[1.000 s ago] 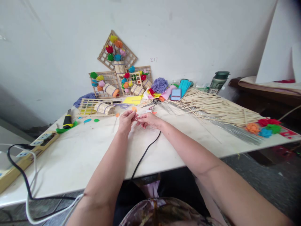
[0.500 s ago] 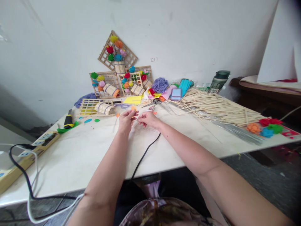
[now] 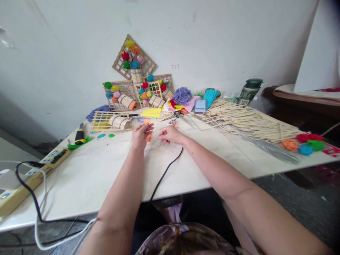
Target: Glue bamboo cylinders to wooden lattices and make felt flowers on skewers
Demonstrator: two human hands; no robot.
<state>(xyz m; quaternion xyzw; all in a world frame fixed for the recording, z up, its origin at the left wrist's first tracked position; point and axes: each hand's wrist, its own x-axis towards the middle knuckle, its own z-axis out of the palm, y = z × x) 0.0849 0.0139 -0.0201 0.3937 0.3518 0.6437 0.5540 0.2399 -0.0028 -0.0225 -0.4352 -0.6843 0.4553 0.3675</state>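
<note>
Over the middle of the table, my left hand (image 3: 142, 136) is closed with an orange paper piece (image 3: 147, 121) showing at its fingertips. Another orange piece (image 3: 148, 138) appears just below those fingers; whether it is held or lies on the table I cannot tell. A short gap to the right, my right hand (image 3: 170, 135) has its thumb and fingers pinched together. A faint thin line runs down from its fingertips, too fine to name. Blue (image 3: 101, 135) and green (image 3: 111, 135) paper petals lie left of my left hand.
Stick lattices (image 3: 99, 120) with paper flowers stand at the back by purple yarn (image 3: 182, 95). Thin wooden sticks (image 3: 244, 117) and wires (image 3: 268, 147) spread rightward, near a bottle (image 3: 251, 91). A box cutter (image 3: 79, 136), power strip (image 3: 34, 177) and black cable (image 3: 166, 171) lie nearer.
My hands have drawn apart, the left fingers loosening a little and the right hand moving slightly right. The orange piece below my left fingers shows more now. The whole view has shifted slightly.
</note>
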